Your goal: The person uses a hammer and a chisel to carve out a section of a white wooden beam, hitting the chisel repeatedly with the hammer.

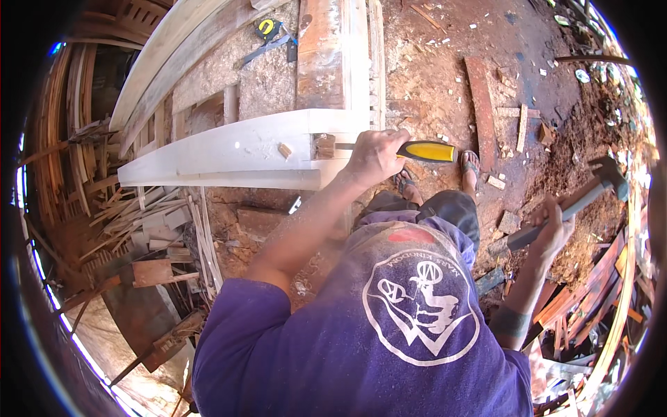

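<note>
My left hand (pixel 375 158) is closed round a chisel (pixel 427 151) with a yellow and black handle, which lies level at the end of a pale, tapered board (pixel 222 154). The chisel's metal part reaches left to a small cut or block (pixel 324 146) in the board; I cannot tell whether its edge touches the wood. A loose chip (pixel 284 150) lies on the board. Out to the right, my right hand (pixel 554 224) grips a hammer (pixel 583 196) by its grey handle, its head up and apart from the chisel.
Long planks (pixel 167 48), a yellow tape measure (pixel 267 28) and a blue tool (pixel 264 52) are on the work surface above. My sandalled feet (pixel 469 170) stand on dirt ground strewn with chips. Stacked wood (pixel 76 118) lines the left, scrap pieces (pixel 577 292) heap at the right.
</note>
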`<state>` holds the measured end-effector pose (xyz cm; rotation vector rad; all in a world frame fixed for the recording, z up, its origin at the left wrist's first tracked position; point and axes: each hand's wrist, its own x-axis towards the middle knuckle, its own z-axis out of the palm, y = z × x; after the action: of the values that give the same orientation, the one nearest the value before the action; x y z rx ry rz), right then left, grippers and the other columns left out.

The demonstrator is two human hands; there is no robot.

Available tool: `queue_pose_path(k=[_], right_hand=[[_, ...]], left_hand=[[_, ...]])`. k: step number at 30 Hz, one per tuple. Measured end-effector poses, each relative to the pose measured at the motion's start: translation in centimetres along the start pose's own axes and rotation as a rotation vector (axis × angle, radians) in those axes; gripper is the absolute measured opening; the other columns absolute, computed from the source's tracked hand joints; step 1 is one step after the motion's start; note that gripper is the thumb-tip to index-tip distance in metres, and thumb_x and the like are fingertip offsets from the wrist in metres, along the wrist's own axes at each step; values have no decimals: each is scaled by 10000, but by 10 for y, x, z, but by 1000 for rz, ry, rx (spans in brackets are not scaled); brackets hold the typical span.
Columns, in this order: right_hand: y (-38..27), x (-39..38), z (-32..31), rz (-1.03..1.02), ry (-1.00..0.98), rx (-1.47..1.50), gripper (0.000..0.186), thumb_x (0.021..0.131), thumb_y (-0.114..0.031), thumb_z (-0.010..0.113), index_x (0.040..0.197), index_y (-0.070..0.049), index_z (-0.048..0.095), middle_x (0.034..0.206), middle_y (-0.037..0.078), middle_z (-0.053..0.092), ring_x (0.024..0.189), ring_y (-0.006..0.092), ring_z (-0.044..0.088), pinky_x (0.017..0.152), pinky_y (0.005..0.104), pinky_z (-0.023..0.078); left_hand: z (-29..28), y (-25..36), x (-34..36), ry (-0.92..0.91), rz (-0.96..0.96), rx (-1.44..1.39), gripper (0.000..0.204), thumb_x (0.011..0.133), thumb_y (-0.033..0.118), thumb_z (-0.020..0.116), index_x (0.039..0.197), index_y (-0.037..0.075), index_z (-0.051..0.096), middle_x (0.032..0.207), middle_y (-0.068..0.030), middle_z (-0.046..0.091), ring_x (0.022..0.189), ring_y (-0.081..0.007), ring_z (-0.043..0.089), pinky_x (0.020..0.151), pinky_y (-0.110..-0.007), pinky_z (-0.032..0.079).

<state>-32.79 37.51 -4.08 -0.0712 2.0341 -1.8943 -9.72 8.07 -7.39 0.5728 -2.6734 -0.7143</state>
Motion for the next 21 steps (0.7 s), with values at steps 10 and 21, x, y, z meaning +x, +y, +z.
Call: queue_pose_path(k=[10,21], right_hand=[[-2,-17,25,-208,107,-6,110,974,-228,620,891,-160,598,587,-36,461,504,40,406,435,207,356],[-18,-11,37,-141,83,-138,158,944,-159,571,788,-175,560,585,-20,500,482,54,463,455,238,434]], left_hand=[[-5,-1,0,22,11,-16,192,716,70,753,900,62,702,760,-147,691,697,-342,697,630,-420,550],[-10,-6,5,-1,-80,-69,244,697,104,810,897,43,683,775,-161,680,740,-366,694,647,-434,543]])
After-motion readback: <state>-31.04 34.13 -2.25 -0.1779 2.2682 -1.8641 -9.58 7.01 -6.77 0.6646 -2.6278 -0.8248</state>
